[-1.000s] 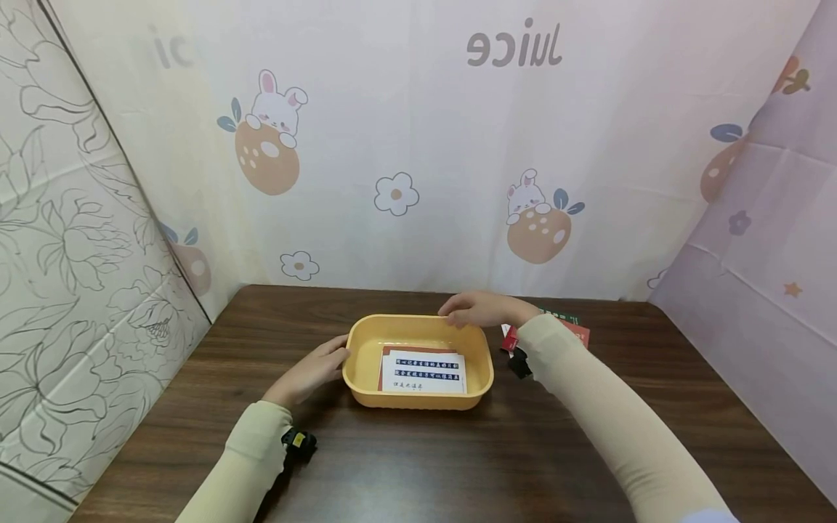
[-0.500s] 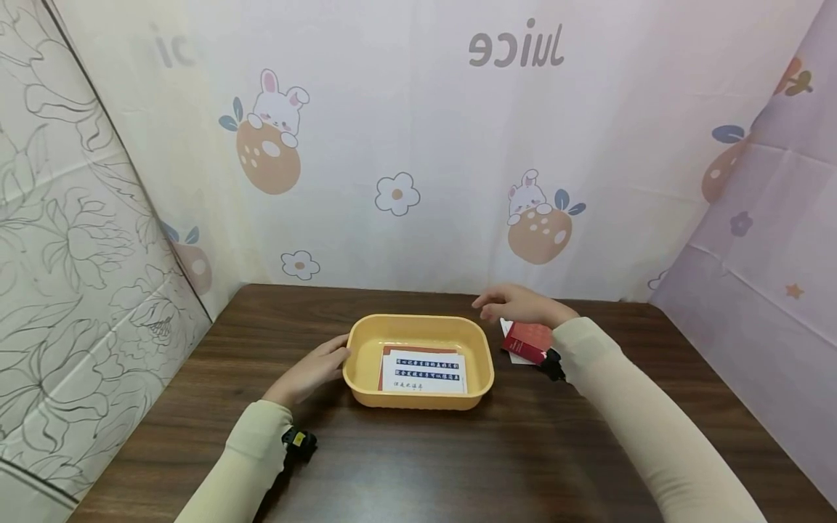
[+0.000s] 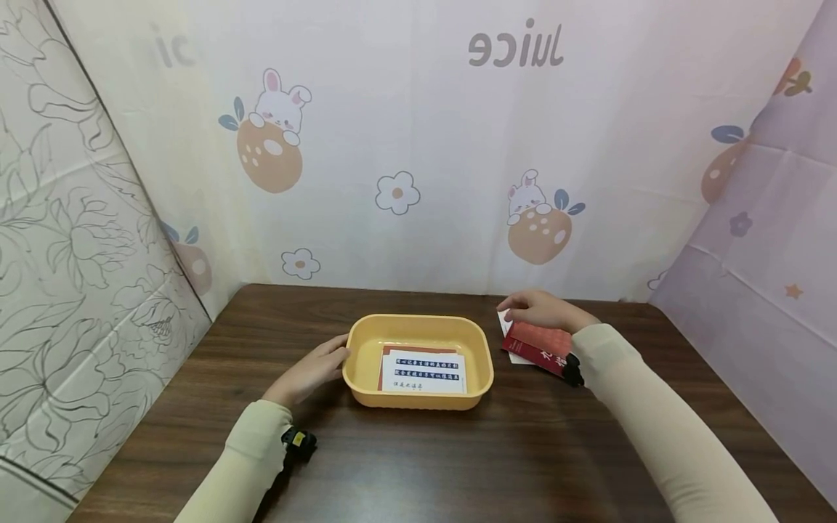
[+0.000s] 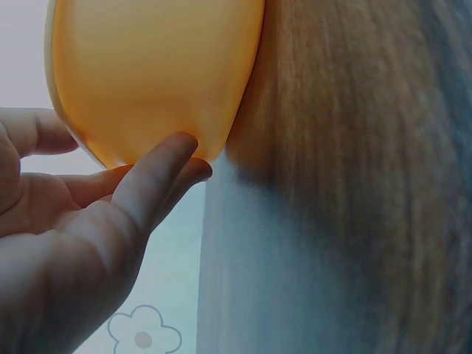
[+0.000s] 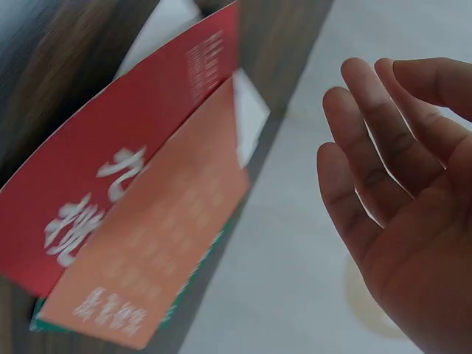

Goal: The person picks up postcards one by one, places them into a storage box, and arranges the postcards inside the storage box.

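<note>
As the left hand point(image 3: 316, 367) rests relaxed fingers on the yellow tub point(image 3: 412, 400), the right hand point(image 3: 546, 311) hovers, loosely bent, by white-lettered red and orange cards point(image 5: 140, 184), dark table point(image 3: 418, 465) beneath, bunny curtain point(image 3: 431, 109) beyond.

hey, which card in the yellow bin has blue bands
The white card, lying on top; the reddish card peeking out beneath it shows no bands.
</note>
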`<state>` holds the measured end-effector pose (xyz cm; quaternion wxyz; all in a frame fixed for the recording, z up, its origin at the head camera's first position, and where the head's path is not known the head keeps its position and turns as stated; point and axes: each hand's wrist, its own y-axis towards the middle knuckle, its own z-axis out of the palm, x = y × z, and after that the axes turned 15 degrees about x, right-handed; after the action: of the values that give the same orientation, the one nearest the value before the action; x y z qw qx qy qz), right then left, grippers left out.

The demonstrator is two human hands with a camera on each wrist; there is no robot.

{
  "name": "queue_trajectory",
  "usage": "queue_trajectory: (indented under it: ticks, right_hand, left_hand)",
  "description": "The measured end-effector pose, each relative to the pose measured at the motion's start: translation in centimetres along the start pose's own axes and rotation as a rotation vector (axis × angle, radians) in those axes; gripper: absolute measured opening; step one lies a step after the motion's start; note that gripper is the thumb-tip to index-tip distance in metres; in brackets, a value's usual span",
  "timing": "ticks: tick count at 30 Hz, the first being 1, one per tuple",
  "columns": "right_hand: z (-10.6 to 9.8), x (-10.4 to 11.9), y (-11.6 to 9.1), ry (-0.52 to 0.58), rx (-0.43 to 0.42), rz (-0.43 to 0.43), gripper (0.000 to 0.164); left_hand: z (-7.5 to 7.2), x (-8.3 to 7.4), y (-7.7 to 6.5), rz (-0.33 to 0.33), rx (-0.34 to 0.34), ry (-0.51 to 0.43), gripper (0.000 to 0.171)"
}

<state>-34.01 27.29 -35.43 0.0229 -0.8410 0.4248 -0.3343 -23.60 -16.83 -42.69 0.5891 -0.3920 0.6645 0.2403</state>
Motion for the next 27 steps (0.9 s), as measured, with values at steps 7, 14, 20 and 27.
queue_trajectory:
  ticks: [7,14,20,27]
  right_hand:
    - [0.8,-3.0,-1.3,-0.016,-0.058,0.101,0.035]
    - [1.0,-4.9,-2.8,0.005,-0.126,0.199,0.039]
    - [1.2,-6.6,-3.5,0.04,-0.134,0.264,0.042]
    - [1.5,-7.5,-4.1,0.086,-0.128,0.305,0.047]
  left_hand:
    - [0.3,0.1,-0.1,0.003,0.0,-0.002,0.054]
    - [0.4,0.2,0.0,0.005,-0.007,-0.008,0.054]
    - [0.3,0.3,0.1,-0.004,-0.005,-0.002,0.054]
    - [0.1,0.2,0.0,0.011,0.008,-0.002,0.054]
